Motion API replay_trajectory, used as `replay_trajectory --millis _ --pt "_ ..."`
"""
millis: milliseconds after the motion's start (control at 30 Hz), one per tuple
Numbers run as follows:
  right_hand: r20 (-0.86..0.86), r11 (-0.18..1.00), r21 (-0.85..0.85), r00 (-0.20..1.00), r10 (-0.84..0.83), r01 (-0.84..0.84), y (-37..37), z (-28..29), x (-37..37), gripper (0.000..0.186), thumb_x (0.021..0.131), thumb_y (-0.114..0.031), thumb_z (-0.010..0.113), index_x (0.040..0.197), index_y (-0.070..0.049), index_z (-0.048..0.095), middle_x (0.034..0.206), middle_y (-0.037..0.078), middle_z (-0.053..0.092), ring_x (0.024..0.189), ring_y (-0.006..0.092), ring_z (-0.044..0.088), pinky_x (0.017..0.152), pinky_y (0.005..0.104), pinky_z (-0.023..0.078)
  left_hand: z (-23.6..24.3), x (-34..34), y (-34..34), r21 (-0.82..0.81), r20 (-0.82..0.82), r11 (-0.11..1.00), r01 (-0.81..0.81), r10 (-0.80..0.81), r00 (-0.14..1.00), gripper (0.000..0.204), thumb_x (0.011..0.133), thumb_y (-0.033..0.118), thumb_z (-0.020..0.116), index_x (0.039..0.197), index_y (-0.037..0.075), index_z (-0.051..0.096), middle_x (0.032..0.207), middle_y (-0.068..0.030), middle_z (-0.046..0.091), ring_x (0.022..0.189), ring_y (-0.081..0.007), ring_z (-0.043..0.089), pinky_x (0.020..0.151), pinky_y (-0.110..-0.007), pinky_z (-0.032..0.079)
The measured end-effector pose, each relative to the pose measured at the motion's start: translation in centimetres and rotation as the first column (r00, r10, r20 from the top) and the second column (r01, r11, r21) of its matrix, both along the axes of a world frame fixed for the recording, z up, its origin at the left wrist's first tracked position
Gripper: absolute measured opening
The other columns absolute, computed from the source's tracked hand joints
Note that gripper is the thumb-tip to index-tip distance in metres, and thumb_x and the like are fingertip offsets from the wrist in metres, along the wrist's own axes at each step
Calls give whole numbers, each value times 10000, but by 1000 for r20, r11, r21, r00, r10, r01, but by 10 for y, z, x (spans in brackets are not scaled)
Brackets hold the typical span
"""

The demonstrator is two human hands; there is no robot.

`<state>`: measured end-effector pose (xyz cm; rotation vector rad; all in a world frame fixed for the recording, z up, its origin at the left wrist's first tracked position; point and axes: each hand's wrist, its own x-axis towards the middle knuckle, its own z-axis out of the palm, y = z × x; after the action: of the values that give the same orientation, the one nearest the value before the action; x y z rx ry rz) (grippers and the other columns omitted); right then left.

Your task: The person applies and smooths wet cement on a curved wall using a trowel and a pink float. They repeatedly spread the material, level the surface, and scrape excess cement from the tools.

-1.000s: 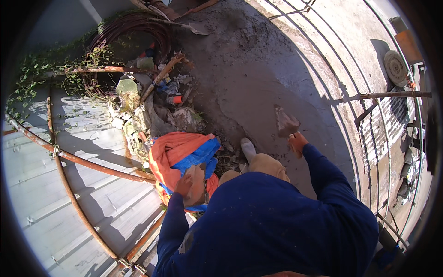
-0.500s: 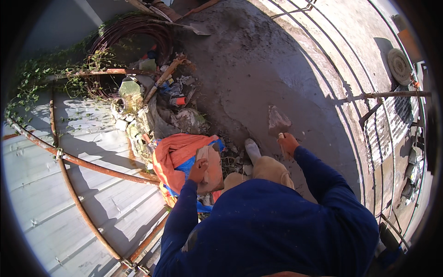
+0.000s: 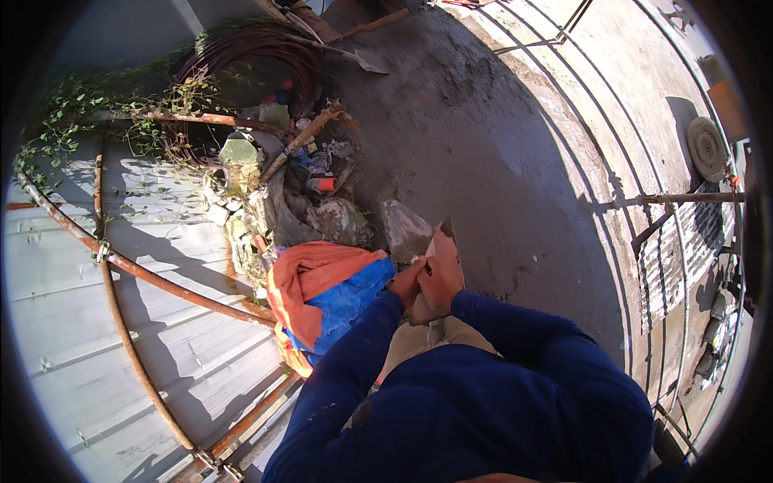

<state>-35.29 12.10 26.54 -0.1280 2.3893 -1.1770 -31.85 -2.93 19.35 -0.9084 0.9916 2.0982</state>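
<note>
Both my hands meet in front of my body above the grey floor. My left hand [image 3: 405, 283] is closed at the handle of a pointed trowel [image 3: 405, 229], whose grey-smeared triangular blade points away from me. Against it, my right hand [image 3: 440, 283] grips a flat wooden float [image 3: 444, 238], tilted on edge and partly hidden by my fingers. The fingers overlap, so the exact grip on each handle is partly hidden. To the left of my hands lies a bundle of orange and blue sheeting [image 3: 346, 302].
Smooth, damp-looking grey cement [image 3: 515, 193] spreads ahead and right. Rubble and litter [image 3: 322, 173] pile up at the left, beside a wire coil [image 3: 266, 48]. Rusty pipes [image 3: 153, 282] cross corrugated metal sheets [image 3: 72, 330]. Rails and a round disc [image 3: 706, 149] stand at right.
My hands have come together at the middle. The float has moved right off the sheeting into my right hand; the trowel has moved left to my left hand.
</note>
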Motion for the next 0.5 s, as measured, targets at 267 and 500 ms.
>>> replay_trajectory --millis 267,500 --pt "582 794 -388 792 -182 467 34 -97 40 242 978 -132 629 1146 19 714 1056 140 732 939 221 690 844 350 544 -34 29 11 -433 -116 887 164 -235 965 328 1015 253 650 1246 27 708 1134 -64 740 1047 -179 689 957 -341 532" --pt "601 860 -273 774 -198 432 38 -175 55 238 1007 -158 625 1127 30 709 1101 146 751 955 200 701 837 352 545 -71 50 24 -539 -209 822 185 -343 916 415 953 101 676 1354 -3 670 1218 -95 740 1110 -191 691 1002 -339 528"
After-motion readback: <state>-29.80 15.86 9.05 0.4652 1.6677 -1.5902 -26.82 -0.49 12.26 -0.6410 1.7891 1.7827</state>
